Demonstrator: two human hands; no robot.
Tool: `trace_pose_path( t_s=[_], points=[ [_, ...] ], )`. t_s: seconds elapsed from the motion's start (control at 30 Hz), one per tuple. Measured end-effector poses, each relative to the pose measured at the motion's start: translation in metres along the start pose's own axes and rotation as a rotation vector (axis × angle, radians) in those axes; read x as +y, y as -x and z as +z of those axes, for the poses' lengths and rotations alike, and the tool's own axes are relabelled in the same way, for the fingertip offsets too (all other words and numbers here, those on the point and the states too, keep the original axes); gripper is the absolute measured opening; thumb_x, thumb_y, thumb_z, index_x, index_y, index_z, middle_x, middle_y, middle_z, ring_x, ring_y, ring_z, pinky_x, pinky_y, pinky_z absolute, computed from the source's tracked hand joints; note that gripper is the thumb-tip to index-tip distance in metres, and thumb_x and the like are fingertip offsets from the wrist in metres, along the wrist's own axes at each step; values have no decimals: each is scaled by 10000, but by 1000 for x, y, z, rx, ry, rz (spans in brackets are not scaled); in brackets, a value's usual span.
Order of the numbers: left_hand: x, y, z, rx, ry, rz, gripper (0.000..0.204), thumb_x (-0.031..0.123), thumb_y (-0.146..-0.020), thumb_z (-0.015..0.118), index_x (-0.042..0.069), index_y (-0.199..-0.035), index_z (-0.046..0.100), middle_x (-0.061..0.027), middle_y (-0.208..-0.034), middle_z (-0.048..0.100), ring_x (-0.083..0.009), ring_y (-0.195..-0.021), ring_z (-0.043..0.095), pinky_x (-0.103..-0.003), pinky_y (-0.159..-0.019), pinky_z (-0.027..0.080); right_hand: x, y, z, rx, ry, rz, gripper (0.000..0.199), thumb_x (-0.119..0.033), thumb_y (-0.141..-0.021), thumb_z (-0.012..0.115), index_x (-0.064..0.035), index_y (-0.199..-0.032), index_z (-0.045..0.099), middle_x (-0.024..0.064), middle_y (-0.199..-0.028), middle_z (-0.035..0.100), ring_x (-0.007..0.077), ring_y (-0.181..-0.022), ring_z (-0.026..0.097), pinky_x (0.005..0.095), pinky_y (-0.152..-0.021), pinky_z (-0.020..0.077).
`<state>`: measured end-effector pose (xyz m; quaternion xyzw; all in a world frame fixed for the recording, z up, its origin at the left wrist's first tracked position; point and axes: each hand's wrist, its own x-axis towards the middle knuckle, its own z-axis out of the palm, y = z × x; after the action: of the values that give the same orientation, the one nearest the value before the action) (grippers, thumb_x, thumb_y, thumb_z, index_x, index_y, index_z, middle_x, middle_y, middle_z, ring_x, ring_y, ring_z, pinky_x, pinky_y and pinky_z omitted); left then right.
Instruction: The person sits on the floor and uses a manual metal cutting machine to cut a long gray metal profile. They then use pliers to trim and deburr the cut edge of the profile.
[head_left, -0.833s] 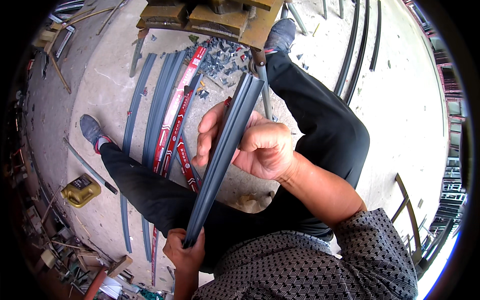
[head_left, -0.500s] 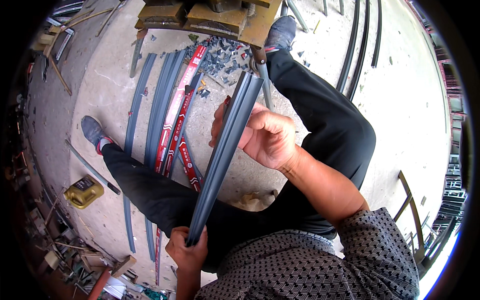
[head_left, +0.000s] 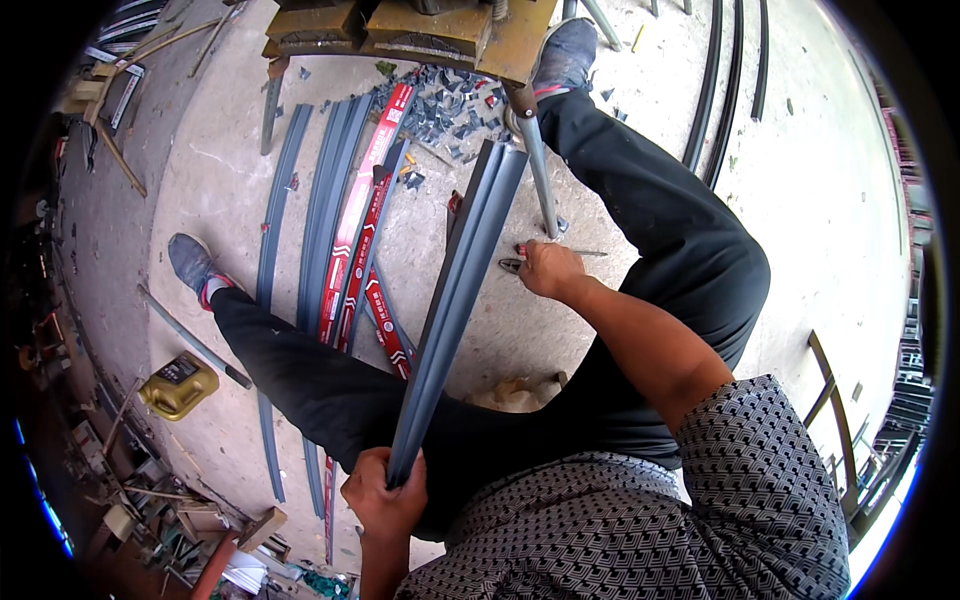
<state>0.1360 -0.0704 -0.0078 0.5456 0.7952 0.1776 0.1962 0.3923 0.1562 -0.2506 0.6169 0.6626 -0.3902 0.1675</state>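
Gripping grey profile strip (head_left: 462, 290) low, left hand (head_left: 385, 492) clenching its end; right hand (head_left: 548, 268) closing on pliers (head_left: 520, 262) beside it; best keeping strip steady.

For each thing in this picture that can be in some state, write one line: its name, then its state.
left hand: closed around the near end of the grey strip
grey strip: held up off the floor, slanting away from the person
right hand: down at the floor, on the red-handled tool
red-handled tool: lying on the concrete; open or closed cannot be told
yellow canister: lying on the floor
grey strips: lying flat, side by side
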Motion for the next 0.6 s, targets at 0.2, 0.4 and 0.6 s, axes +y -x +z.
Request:
trace_pose_path(
  t_s=[0.2,0.4,0.6],
  points=[
    [-2,-6,-4,-80,-9,8,278,149,-806,878,44,-791,621,-126,-715,683,-282,-556,687,-360,-513,524,37,-6,39,-116,393,-49,325,-183,-895,676,-25,-1178,654,206,-1147,727,343,-1094,731,488,-847,599],
    [-1,-12,-4,-107,46,12,278,131,-840,859,37,-779,604,-101,-612,589,-186,-507,568,-332,-515,459,44,-11,57,-11,482,-33,317,-168,-920,678,-27,-1191,589,171,-1120,683,317,-1028,720,469,-815,595],
    [3,-15,-7,-138,47,0,241,130,-847,851,40,-809,631,-119,-710,657,-248,-552,645,-347,-531,502,45,-12,56,-29,573,-62,284,-176,-929,695,-47,-1166,605,154,-1133,678,293,-1036,712,449,-794,585]
  ],
)
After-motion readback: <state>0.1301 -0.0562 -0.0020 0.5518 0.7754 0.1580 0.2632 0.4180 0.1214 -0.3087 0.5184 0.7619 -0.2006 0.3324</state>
